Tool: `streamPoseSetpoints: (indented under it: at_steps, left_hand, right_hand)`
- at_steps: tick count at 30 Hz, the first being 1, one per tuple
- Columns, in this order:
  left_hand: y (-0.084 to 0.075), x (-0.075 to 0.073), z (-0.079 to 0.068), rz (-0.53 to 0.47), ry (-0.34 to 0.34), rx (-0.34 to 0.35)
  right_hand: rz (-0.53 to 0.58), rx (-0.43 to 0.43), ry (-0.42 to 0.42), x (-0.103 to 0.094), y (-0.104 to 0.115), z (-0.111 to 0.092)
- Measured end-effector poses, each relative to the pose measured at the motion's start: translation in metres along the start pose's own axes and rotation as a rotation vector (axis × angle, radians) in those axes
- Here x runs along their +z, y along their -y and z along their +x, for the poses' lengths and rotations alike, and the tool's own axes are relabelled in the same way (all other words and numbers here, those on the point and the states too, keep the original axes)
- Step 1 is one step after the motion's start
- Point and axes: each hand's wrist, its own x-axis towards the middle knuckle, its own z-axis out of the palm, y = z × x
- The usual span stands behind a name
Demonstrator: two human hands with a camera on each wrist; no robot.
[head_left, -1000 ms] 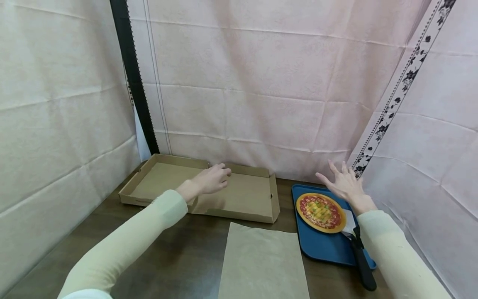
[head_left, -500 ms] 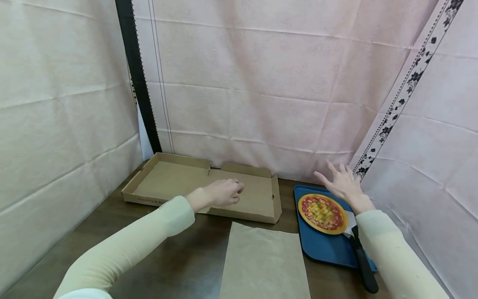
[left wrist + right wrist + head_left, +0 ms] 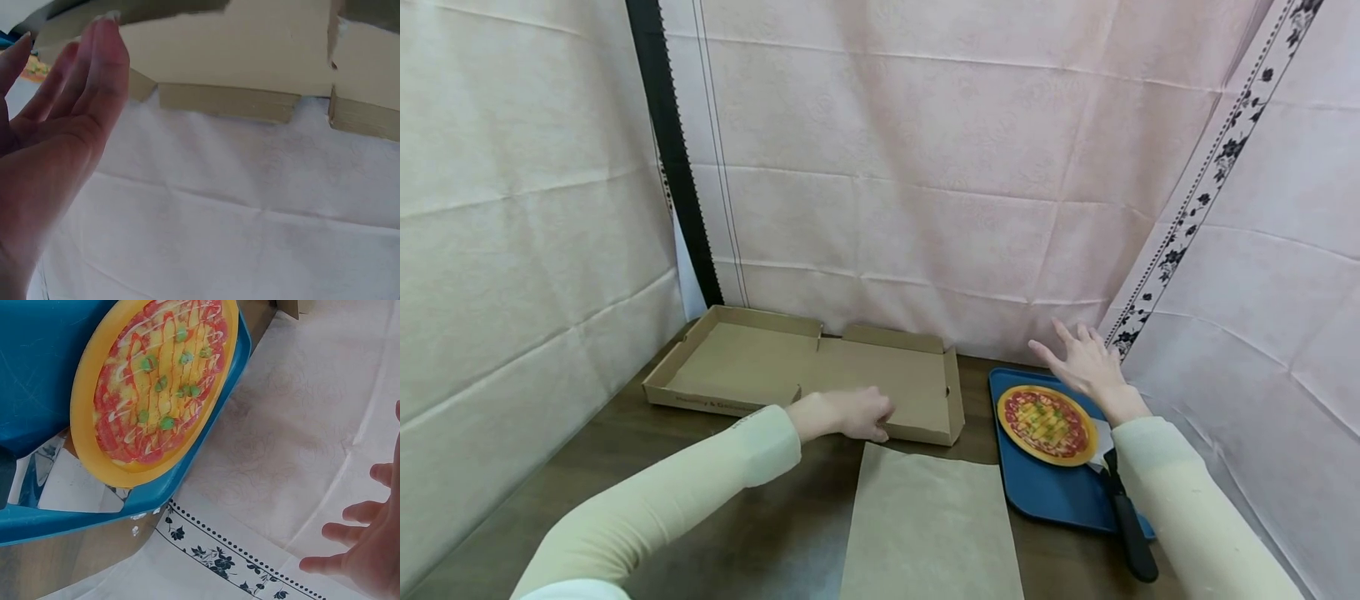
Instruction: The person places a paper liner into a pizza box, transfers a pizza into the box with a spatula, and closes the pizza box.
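In the head view my left hand (image 3: 853,413) is low over the front edge of an open cardboard pizza box (image 3: 880,375), on its right half. The left wrist view shows that hand's fingers extended, fingertips right at the box's cardboard flap (image 3: 169,9), thumb apart from them. My right hand (image 3: 1088,367) hovers above the far right of a blue tray (image 3: 1037,508), fingers spread, holding nothing. On the tray lies a pizza (image 3: 1047,425) with a yellow rim, over the blade of a pizza server (image 3: 1131,533) with a black handle.
A sheet of brown paper (image 3: 932,525) lies on the dark wooden table (image 3: 737,533), in front of the box and left of the tray. Pale cloth (image 3: 887,167) hangs behind the table and along both sides.
My left hand has moved right and toward me, from above the middle of the box to the front edge of its right half. My right hand stays nearly still.
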Motion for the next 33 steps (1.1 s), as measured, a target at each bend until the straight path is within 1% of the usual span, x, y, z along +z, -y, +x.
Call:
streamPoseSetpoints:
  at_steps: [3, 5, 7, 10, 14, 18, 21, 28, 33]
  left_hand:
    - [-0.006, 0.006, 0.0, 0.004, 0.066, -0.045]
    - [-0.009, 0.01, 0.0, 0.016, 0.095, -0.071]
    - [-0.011, 0.014, 0.001, 0.029, 0.113, -0.099]
    - [-0.014, 0.019, 0.003, 0.031, 0.121, -0.128]
    - [-0.02, 0.028, 0.005, 0.049, 0.107, -0.153]
    - [-0.027, 0.037, 0.007, 0.11, 0.07, -0.183]
    - [-0.031, 0.044, 0.008, 0.134, 0.051, -0.21]
    - [-0.033, 0.051, 0.008, 0.091, 0.036, -0.236]
    - [-0.032, 0.053, 0.01, 0.073, 0.015, -0.221]
  right_hand:
    - [-0.005, -0.003, -0.006, 0.0, 0.001, 0.0]
    - [-0.011, -0.004, -0.012, 0.0, 0.001, 0.0]
    - [-0.013, -0.004, -0.013, 0.0, 0.002, 0.001]
    - [-0.013, -0.006, -0.012, 0.001, 0.002, 0.001]
    - [-0.007, -0.005, -0.009, 0.001, 0.003, 0.001]
    - [-0.006, -0.009, -0.018, 0.0, 0.004, 0.0]
    - [-0.01, -0.014, -0.027, 0.001, 0.005, 0.001]
    - [-0.01, -0.021, -0.045, 0.003, 0.004, 0.004]
    - [-0.012, -0.024, -0.067, 0.003, 0.003, 0.006]
